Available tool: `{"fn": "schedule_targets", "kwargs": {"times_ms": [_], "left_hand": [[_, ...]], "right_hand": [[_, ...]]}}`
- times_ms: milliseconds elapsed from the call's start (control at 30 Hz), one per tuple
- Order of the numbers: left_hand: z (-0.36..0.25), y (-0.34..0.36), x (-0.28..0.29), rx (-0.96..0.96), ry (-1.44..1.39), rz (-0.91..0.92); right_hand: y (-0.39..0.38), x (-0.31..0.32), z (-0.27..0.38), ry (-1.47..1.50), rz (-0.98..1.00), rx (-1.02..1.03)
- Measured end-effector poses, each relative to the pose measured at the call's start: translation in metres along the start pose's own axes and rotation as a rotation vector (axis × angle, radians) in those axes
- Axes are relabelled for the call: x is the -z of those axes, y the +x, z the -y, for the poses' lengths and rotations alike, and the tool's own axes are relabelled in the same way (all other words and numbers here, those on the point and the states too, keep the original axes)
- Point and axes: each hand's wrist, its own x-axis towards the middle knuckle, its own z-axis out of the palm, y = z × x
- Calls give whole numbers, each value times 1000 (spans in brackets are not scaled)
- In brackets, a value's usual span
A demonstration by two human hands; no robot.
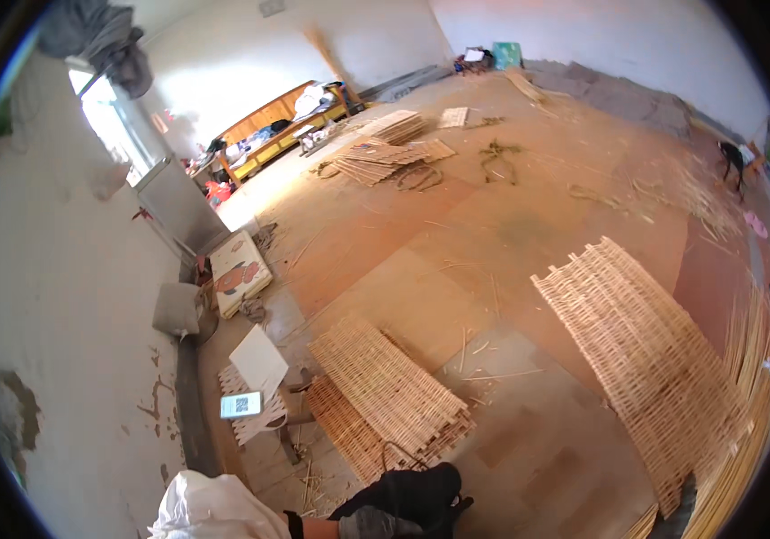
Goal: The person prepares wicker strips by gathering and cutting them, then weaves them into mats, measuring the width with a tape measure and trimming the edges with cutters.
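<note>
A white sleeve (pixel 210 508) and a bare wrist with a black band come in from the lower edge on the left. They lead to my left hand (pixel 376 516), apparently in grey and black covering, merged with a dark shape; its fingers and anything in them are unclear. Just beyond it lie two overlapping woven cane panels (pixel 385 382), with a dark loop at their near end. Left of these, a phone or card (pixel 240 404) and a white board (pixel 257 359) rest on a low slatted seat. My right hand is not in view.
A large woven panel (pixel 628 359) lies at the right beside long canes (pixel 758 377). Folded padding (pixel 237 274) and a grey cushion (pixel 174 305) sit along the left wall. Farther back are stacked panels (pixel 380 162), coiled strips, a wooden bench (pixel 264 135) and scattered cane pieces.
</note>
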Motion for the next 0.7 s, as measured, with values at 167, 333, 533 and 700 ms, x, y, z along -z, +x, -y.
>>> {"fn": "schedule_targets", "kwargs": {"times_ms": [167,333,533,700], "left_hand": [[-21,54,18,152,-35,-39],[-39,59,27,301,-75,104],[-90,52,73,647,-305,97],[-115,8,105,1040,-354,110]], "right_hand": [[38,-42,11,-232,-55,-90],[-8,-88,46,-464,13,-147],[-52,-111,108,-465,-60,-337],[-114,-184,164,-776,-76,-367]]}}
